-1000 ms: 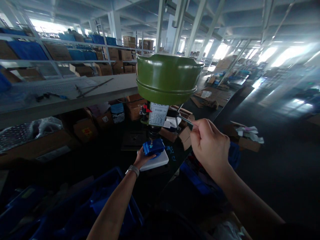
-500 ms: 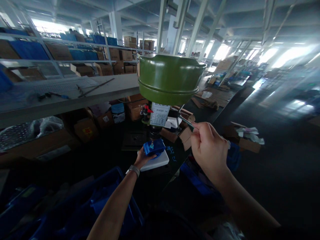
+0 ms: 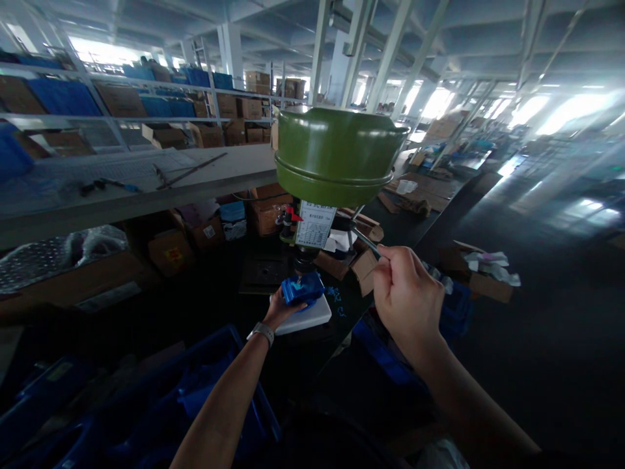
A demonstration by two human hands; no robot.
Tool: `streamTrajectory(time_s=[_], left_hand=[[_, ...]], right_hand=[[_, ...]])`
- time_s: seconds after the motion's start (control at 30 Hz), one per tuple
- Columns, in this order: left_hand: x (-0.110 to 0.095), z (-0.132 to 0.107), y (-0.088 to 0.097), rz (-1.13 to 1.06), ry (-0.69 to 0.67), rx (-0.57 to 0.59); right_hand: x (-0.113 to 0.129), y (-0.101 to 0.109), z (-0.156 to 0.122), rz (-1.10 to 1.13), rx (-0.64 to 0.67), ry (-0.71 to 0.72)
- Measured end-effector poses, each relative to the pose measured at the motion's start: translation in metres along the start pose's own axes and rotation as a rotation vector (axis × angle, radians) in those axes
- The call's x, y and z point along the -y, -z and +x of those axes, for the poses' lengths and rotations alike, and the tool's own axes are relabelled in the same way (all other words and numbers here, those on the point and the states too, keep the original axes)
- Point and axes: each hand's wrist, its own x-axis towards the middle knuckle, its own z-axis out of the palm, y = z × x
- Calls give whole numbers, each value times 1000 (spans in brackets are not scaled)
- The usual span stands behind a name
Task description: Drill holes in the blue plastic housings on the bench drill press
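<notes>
There's one drill press (image 3: 336, 156); one held blue part (image 3: 311, 286); one white block (image 3: 312, 316).

Glossy green housing (image 3: 336, 159), shiny blue plastic part (image 3: 308, 286), smooth white block (image 3: 312, 316), metal lever (image 3: 366, 240), matt cardboard box (image 3: 267, 215)

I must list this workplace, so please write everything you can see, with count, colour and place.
Drill press: one, green, centre
Handle: one, grey, right of the press
Label: one, white, press front
Tab: one, red, beside label
Part: one, blue, below the press
Block: one, white, beneath the part
Shavings: several, blue, right of the part
Bench: one, dark, below the press
Worktop: one, pale, left
Plastic wrap: some, clear, below worktop
Shelves: several, pale, back left
Boxes: many, brown, shelves and below worktop
Bins: at least two, blue, lower left and right
Windows: several, bright, back
Small background things: too blurred to count
Watch: one, pale, left wrist
Left hand: one, bare, gripping the part
Right hand: one, bare, gripping the handle
</notes>
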Motion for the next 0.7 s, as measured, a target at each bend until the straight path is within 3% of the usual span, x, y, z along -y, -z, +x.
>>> streamTrajectory(time_s=[0.37,0.53,0.7], left_hand=[[-4,-4,6,-58,14,35],[-3,-4,8,-83,17,60],[2,-2,7,-140,48,63]], right_hand=[[-6,-6,-12,59,41,3],[-14,4,20,31,80,42],[-28,0,72,86,103,-64]])
